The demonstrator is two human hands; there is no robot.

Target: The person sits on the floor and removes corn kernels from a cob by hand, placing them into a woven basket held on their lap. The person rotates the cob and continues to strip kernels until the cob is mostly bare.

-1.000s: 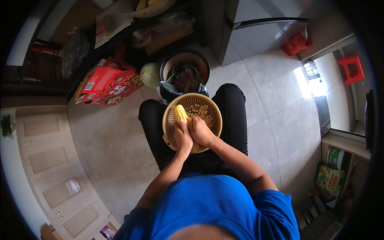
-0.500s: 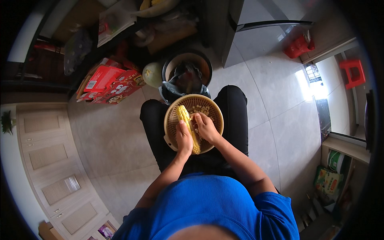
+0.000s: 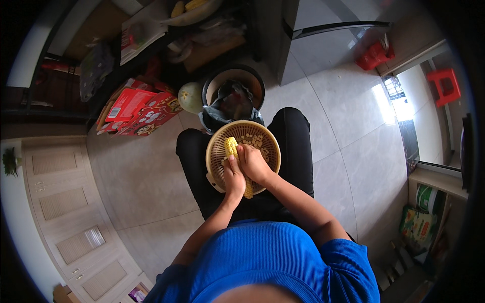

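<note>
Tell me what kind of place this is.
Most likely a home kitchen or pantry corner: a tiled floor, panelled cabinet doors, and a lined bin beside the seated person stripping a corn cob over a woven basket.

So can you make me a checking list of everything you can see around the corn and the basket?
Surface: pale tiled floor; basket rests on the person's lap.
Job's things: yellow corn cob over basket, loose kernels inside.
Clutter: lined bin, pale green melon, red boxes.
Hands: left hand and right hand both grip the cob.
Cables: nothing seen.
Surroundings: pale cabinet doors, red stools.
</note>
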